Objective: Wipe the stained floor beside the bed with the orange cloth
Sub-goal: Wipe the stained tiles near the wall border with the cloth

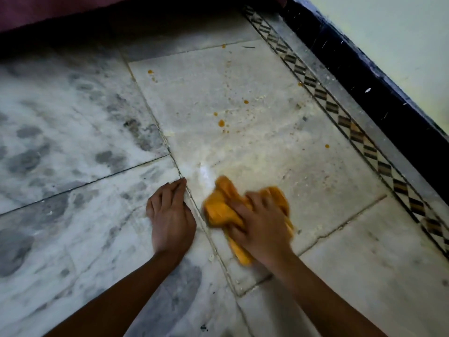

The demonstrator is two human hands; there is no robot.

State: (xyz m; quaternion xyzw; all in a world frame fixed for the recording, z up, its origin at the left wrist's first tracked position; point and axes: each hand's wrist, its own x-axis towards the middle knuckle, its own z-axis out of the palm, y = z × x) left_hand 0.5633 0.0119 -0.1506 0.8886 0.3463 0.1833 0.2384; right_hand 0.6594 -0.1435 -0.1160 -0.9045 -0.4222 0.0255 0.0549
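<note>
A person is kneeling over a pale marble floor (243, 76) and pressing a bunched orange cloth (220, 212) onto it with the right hand (260, 222). The fingers are curling over the fabric and gripping it, though the hand is showing blurred. The cloth is lying well apart from the patterned border strip (352, 127), on the side away from the wall (401, 32). The left hand (170, 215) is resting flat on the floor just beyond the cloth from the strip, its fingers lying straight and holding nothing, bracing the body.

Orange spots (221, 123) are dotting the tile between the cloth and the strip, with more scattered toward the bed (48, 10), whose dark red edge is showing far from the strip. The wiping appears to be at an early stage. To do it well, the hand is likely needing to keep firm downward pressure, work outward toward the strip in overlapping strokes, and turn the cloth to a clean face so that the spots are lifting rather than smearing.

No bucket, bowl or other container is showing.
</note>
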